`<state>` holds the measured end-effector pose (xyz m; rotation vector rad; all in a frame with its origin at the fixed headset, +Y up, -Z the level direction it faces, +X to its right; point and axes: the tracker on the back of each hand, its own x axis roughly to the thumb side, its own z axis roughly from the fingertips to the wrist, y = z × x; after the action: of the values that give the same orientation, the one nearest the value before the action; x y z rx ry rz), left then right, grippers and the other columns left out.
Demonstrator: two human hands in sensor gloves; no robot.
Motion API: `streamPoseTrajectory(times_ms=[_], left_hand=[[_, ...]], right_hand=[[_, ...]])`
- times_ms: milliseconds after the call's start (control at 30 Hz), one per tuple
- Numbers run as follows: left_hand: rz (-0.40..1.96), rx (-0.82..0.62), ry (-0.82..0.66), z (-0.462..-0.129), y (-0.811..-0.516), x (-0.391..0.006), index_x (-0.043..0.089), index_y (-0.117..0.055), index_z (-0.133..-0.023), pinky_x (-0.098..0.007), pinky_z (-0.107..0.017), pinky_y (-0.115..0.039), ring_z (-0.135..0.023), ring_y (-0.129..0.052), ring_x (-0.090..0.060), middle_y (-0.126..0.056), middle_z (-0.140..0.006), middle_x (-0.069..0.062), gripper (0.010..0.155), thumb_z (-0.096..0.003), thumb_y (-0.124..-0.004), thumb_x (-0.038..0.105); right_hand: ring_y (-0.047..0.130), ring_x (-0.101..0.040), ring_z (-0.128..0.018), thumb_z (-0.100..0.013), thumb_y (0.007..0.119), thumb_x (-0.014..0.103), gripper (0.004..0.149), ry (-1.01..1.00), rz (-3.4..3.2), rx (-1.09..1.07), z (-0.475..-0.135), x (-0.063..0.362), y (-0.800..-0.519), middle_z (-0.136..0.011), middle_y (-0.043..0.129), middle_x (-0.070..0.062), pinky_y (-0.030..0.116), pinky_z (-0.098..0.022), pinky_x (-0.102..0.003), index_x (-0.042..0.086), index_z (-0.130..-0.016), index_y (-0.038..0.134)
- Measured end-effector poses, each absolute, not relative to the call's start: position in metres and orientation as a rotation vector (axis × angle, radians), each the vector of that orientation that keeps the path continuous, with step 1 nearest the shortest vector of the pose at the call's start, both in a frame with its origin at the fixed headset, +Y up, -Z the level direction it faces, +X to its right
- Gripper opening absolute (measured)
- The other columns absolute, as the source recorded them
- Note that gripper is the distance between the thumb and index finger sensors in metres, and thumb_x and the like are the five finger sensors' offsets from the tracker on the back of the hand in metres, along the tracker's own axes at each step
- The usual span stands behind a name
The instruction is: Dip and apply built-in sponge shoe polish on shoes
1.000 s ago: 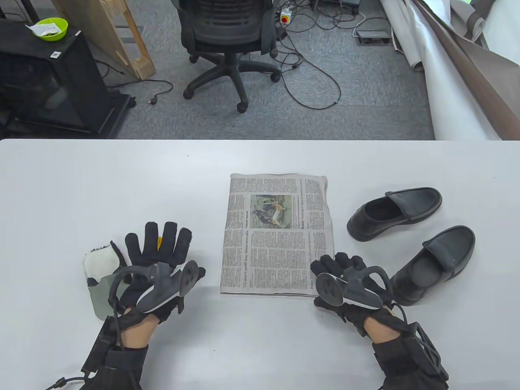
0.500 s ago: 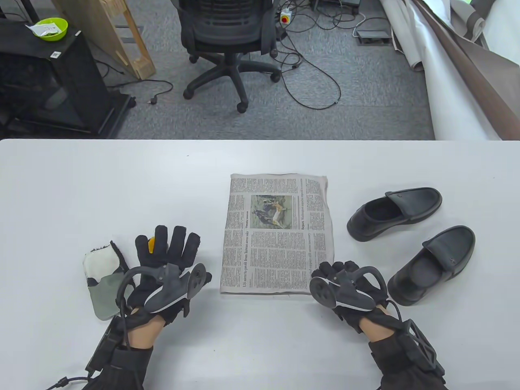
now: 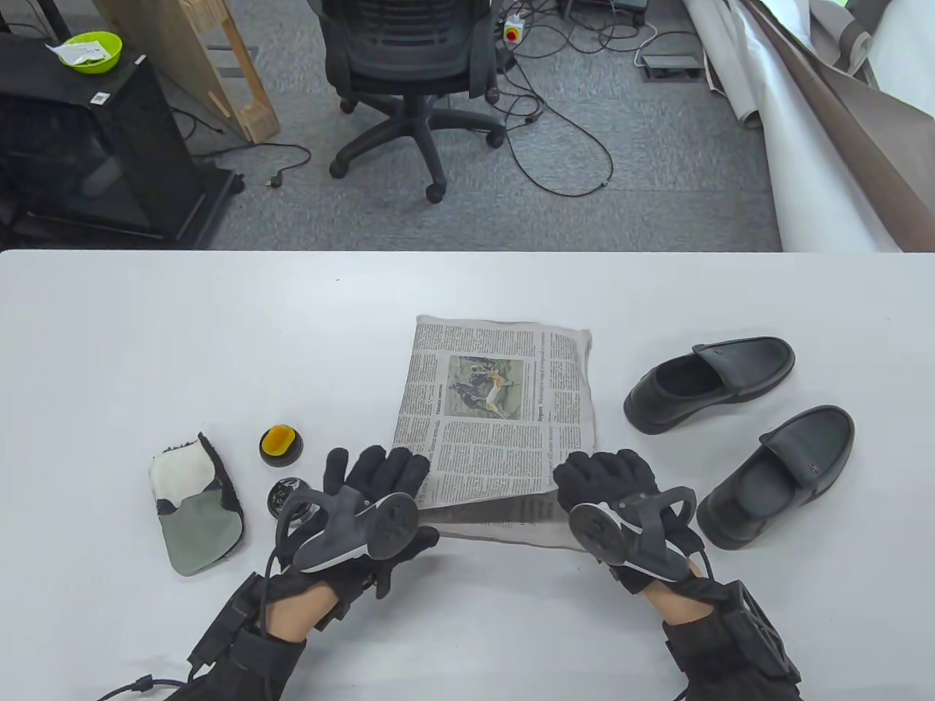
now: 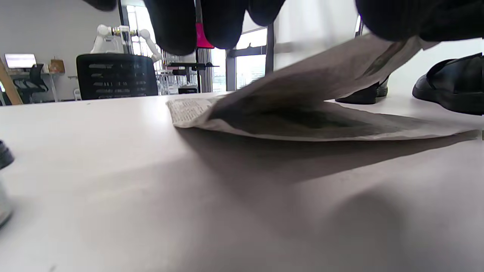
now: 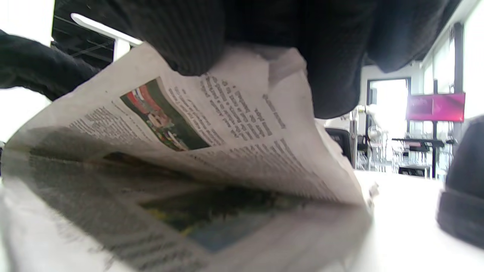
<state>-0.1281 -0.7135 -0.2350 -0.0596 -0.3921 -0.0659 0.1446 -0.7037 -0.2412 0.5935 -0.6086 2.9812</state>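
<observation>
step: unfolding newspaper point(image 3: 497, 409) | left hand point(image 3: 380, 485), right hand point(image 3: 606, 478) each pinch top sheet's near edge | advice: lift evenly, avoid tearing, clear shoes point(image 3: 738, 431)

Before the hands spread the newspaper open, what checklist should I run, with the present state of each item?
1. Both hands on the paper: ok. The left hand and right hand pinch the near edge of the newspaper.
2. Top sheet lifted: ok, the near edge is raised off the lower sheet.
3. Polish pot away from the paper: ok, it stands apart on the left with its lid off.
4. Shoes off the paper: ok, both lie to its right.
5. Mitt clear: ok.
6. Sponge dipped in polish: cannot tell.
</observation>
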Motion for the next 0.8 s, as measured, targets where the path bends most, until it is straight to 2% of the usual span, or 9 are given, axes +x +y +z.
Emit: streamPoseTrajectory(times_ms=[133,233,333,400,533,633,800], left_hand=[[-0.17,0.013,-0.321,-0.237,-0.714,-0.123,0.024,-0.051,-0.107,-0.065,-0.078,-0.053,-0.1,-0.082,-0.033,-0.07,-0.112,-0.008,0.076,-0.0431,-0.075,0.059],[-0.157,0.023,-0.277,-0.242,-0.717,-0.129,0.028,-0.056,-0.105,-0.061,-0.078,-0.057,-0.095,-0.089,-0.029,-0.078,-0.108,-0.005,0.07,-0.0445,-0.076,0.056],[-0.1,0.064,-0.251,-0.247,-0.717,-0.137,0.034,-0.07,-0.097,-0.058,-0.077,-0.062,-0.088,-0.098,-0.025,-0.09,-0.099,-0.001,0.051,-0.0486,-0.072,0.047],[-0.045,0.087,-0.237,-0.248,-0.714,-0.141,0.033,-0.073,-0.095,-0.057,-0.077,-0.064,-0.085,-0.1,-0.025,-0.093,-0.096,-0.001,0.048,-0.0487,-0.071,0.045],[0.107,0.142,-0.155,-0.25,-0.7,-0.156,0.03,-0.076,-0.092,-0.054,-0.075,-0.069,-0.077,-0.106,-0.024,-0.099,-0.089,-0.002,0.046,-0.0489,-0.07,0.044],[0.262,0.153,-0.093,-0.252,-0.688,-0.17,0.027,-0.078,-0.091,-0.051,-0.071,-0.076,-0.067,-0.111,-0.023,-0.104,-0.081,-0.002,0.045,-0.0492,-0.07,0.044],[0.449,0.159,-0.054,-0.253,-0.677,-0.19,0.027,-0.077,-0.09,-0.049,-0.068,-0.079,-0.062,-0.112,-0.022,-0.105,-0.078,-0.002,0.045,-0.0492,-0.069,0.043]], right_hand=[[0.1,-0.029,-0.073,-0.039,0.078,0.044,0.043,-0.714,2.94,0.617,-0.229,0.138,-0.694,-0.083,0.094,0.001,0.075,-0.064,-0.052,0.03,-0.079,0.088],[0.1,-0.028,-0.072,-0.039,0.078,0.044,0.043,-0.778,2.899,0.617,-0.222,0.135,-0.686,-0.082,0.095,0.001,0.075,-0.064,-0.052,0.03,-0.079,0.088],[0.1,-0.028,-0.073,-0.039,0.078,0.044,0.043,-0.759,2.886,0.595,-0.221,0.135,-0.682,-0.083,0.094,0.001,0.075,-0.064,-0.052,0.03,-0.079,0.087],[0.093,-0.031,-0.081,-0.038,0.077,0.05,0.058,-0.768,2.891,0.56,-0.222,0.139,-0.682,-0.093,0.084,-0.001,0.073,-0.065,-0.053,0.028,-0.092,0.075],[0.077,-0.036,-0.093,-0.032,0.072,0.065,0.09,-0.76,2.871,0.513,-0.227,0.152,-0.682,-0.106,0.06,-0.006,0.067,-0.069,-0.056,0.023,-0.107,0.045],[0.075,-0.037,-0.094,-0.03,0.072,0.067,0.098,-0.724,2.844,0.48,-0.232,0.165,-0.682,-0.107,0.057,-0.006,0.067,-0.069,-0.057,0.021,-0.109,0.037],[0.075,-0.038,-0.094,-0.032,0.072,0.066,0.098,-0.687,2.856,0.342,-0.242,0.182,-0.687,-0.107,0.055,-0.009,0.067,-0.068,-0.057,0.018,-0.109,0.034]])
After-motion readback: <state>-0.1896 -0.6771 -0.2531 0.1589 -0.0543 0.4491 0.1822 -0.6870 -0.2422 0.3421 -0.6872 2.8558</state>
